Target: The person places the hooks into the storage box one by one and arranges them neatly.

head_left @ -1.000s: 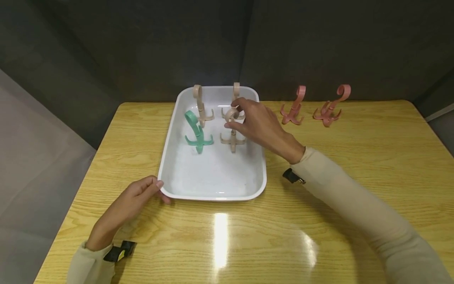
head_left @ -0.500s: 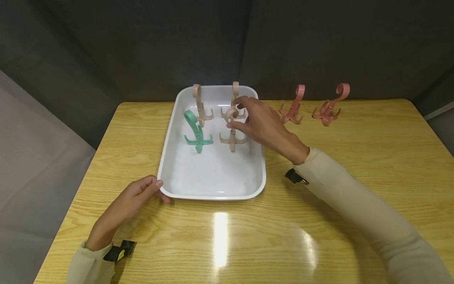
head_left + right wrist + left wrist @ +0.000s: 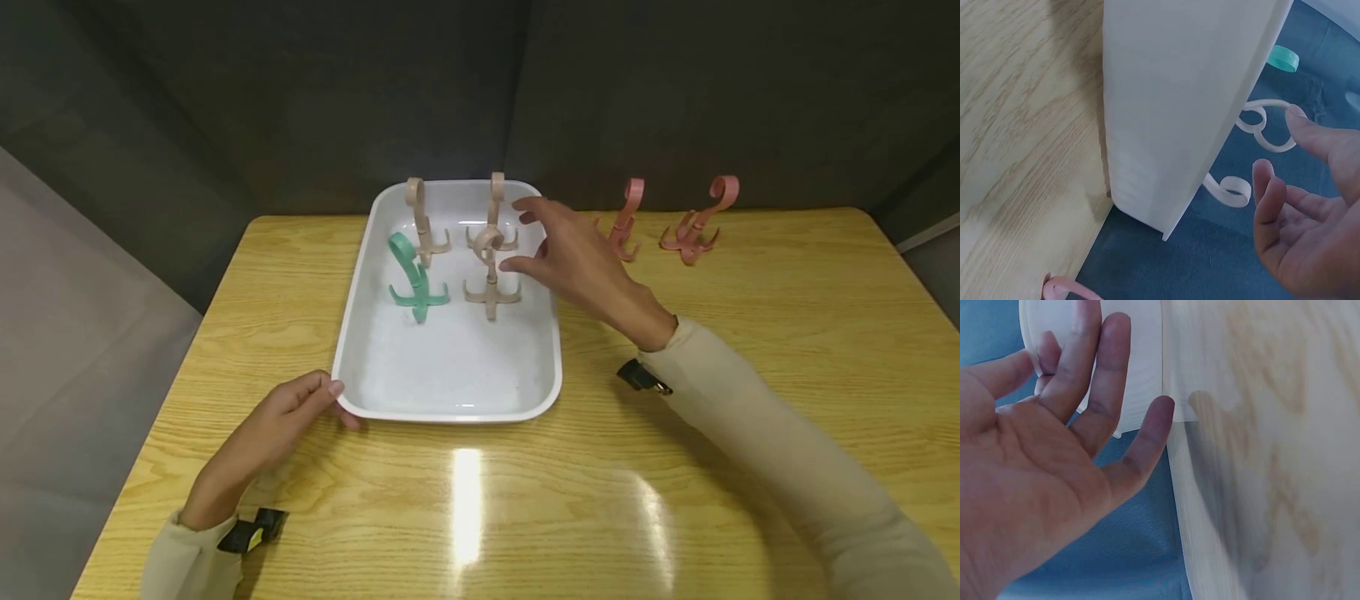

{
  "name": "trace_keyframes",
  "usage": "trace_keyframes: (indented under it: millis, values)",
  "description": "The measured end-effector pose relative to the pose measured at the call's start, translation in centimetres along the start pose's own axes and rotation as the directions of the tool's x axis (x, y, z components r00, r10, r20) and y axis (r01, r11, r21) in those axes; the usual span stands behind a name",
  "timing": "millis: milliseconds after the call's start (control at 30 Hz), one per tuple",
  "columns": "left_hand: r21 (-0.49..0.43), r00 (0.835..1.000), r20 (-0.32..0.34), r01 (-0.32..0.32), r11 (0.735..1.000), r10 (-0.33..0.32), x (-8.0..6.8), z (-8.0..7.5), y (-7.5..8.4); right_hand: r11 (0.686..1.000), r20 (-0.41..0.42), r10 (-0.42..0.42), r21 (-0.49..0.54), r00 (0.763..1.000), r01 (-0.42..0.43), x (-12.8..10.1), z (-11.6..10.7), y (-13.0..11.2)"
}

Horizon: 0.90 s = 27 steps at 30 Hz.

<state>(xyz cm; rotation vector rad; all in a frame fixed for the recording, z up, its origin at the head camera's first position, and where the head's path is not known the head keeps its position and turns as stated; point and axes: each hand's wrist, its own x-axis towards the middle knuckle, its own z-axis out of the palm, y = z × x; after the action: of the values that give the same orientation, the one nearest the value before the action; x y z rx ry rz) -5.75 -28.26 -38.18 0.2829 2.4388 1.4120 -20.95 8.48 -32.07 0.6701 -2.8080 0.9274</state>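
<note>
A white tray (image 3: pixel 450 375) stands on the wooden table. At its near left corner my left hand (image 3: pixel 273 417) holds the rim, thumb on top and fingers outside and below; these fingers also show in the left wrist view. Inside the tray stand a green pronged hanging hook (image 3: pixel 420 298) and three beige ones: a near one (image 3: pixel 491 296), a back left one (image 3: pixel 424 237) and a back right one (image 3: pixel 496 198). My right hand (image 3: pixel 581 258) hovers over the tray's right rim, thumb and fingers spread, just right of the near beige hook's curl, holding nothing.
Right of the tray, two pink hanging hooks, a nearer one (image 3: pixel 626 218) and a farther right one (image 3: pixel 697 225), stand near the back edge of the table (image 3: pixel 750 375). My right hand partly covers the first. A dark cloth wall (image 3: pixel 375 100) rises behind the table.
My right hand has let go of the near beige hook and drawn back to the right, fingers spreading. That hook stays upright in the tray. My left hand has kept its place.
</note>
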Motion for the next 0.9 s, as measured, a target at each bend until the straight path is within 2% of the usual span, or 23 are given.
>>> trace_keyframes:
  millis: [500, 900]
  values:
    - [0.006, 1.000, 0.000, -0.004, 1.000, 0.004, -0.2, 0.0, 0.2, 0.998, -0.067, 0.054, -0.023, 0.996, -0.056, -1.0, -1.8, 2.7]
    - [0.011, 1.000, -0.005, -0.003, 1.000, 0.003, -0.4, 0.0, 0.1, 0.999, -0.109, 0.051, 0.015, 0.993, -0.050, -1.6, -2.8, 5.1]
